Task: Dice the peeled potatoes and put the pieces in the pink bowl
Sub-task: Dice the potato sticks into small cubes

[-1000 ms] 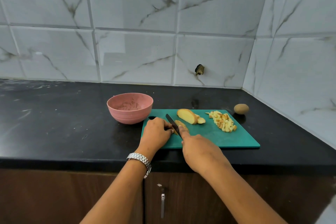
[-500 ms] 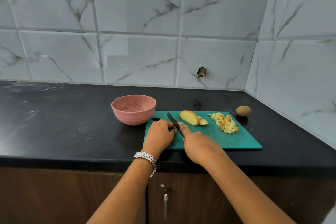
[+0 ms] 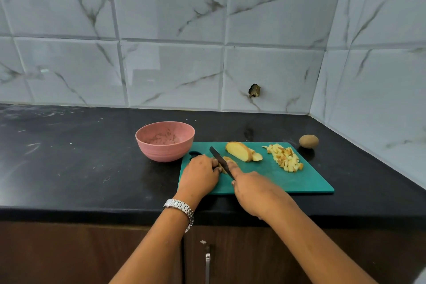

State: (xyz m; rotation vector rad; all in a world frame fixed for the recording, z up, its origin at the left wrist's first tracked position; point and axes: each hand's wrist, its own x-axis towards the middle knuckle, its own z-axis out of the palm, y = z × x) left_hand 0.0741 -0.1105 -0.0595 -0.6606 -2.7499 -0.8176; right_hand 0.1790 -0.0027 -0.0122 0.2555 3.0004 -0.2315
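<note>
On the green cutting board (image 3: 288,180) my left hand (image 3: 200,174) holds down a potato slice (image 3: 228,161) with curled fingers. My right hand (image 3: 253,189) grips a black knife (image 3: 219,160), its blade lying across that slice. A peeled potato half (image 3: 239,151) with a few cut slices lies at the board's far middle. A heap of diced potato (image 3: 285,158) sits at the board's far right. The pink bowl (image 3: 164,140) stands left of the board and holds only some crumbs.
An unpeeled brown potato (image 3: 309,140) lies on the black counter (image 3: 80,163) beyond the board's right corner. Tiled walls close off the back and the right side. A cupboard door handle (image 3: 207,265) shows below the counter's front edge.
The camera has shifted a little, so the scene sits slightly differently in frame. Both hands stay on the slice and knife at the board's left part, the blade moving only slightly.
</note>
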